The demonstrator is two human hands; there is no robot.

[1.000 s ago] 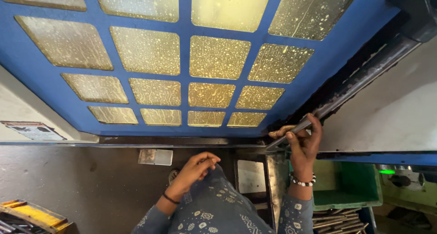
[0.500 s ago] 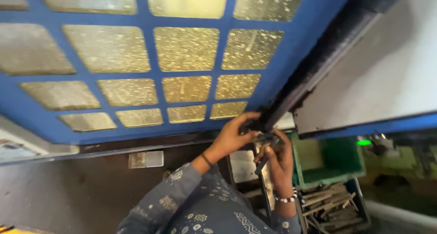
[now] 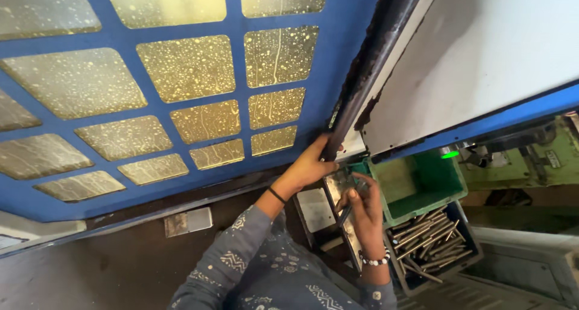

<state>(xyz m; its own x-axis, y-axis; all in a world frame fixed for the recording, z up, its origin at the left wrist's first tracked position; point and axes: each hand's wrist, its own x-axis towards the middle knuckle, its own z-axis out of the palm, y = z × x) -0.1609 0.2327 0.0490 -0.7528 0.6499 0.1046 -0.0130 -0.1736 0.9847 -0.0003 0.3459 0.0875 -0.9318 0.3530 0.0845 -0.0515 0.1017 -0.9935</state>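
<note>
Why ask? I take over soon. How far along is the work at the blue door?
Done: rods lie in the crate. In hand: left hand grips the door's dark edge bar, right hand fingers the metal plate below. Left: cannot tell; the green bin looks empty.

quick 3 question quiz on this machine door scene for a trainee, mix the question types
1. True or false: the left hand grips the dark edge bar of the blue windowed door.
2. The blue crate at lower right holds: A) metal rods B) rags C) bottles
3. What is worn on the wrist of the right hand?

Key
1. True
2. A; metal rods lie heaped in it, below the green bin.
3. A beaded bracelet.
</note>
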